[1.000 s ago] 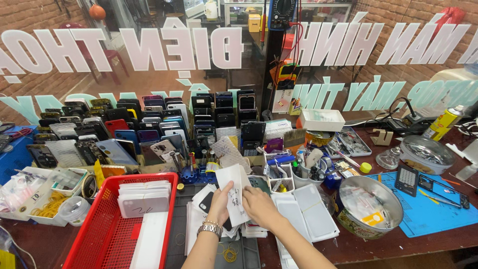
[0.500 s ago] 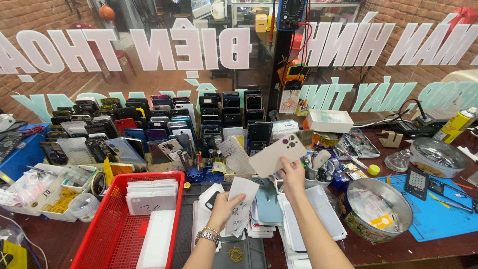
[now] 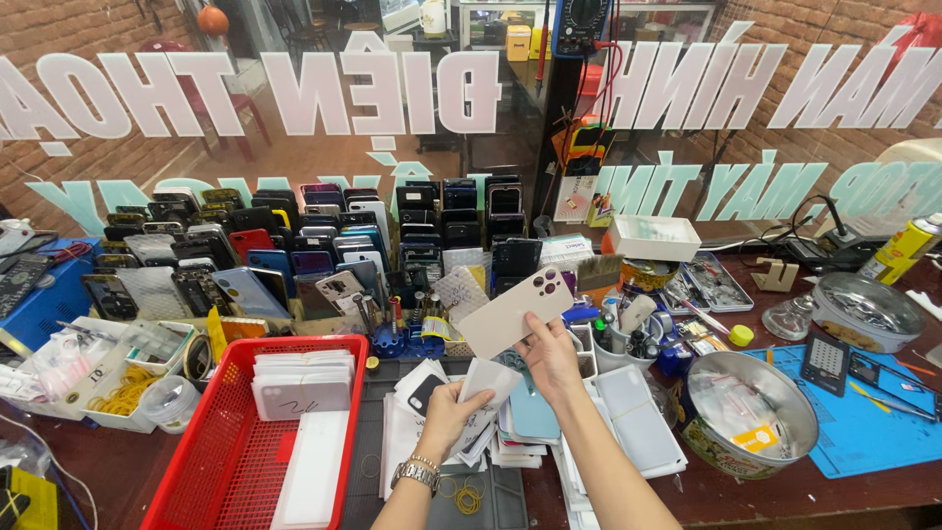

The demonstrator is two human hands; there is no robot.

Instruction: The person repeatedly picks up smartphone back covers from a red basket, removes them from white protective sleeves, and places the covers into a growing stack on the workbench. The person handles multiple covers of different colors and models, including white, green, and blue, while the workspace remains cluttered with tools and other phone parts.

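Beige phone back panel (image 3: pixel 510 312) pinched by right hand (image 3: pixel 551 355), raised above the worktop (image 3: pixel 785 496) just before the racked phones (image 3: pixel 324 245). White sleeve (image 3: pixel 483 388) gripped in closed left hand (image 3: pixel 449 417), beside red basket (image 3: pixel 211 461).

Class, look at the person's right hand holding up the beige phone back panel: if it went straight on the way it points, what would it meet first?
Probably the phones racked upright behind the panel; the right hand points up-left toward them, though depth is unclear.
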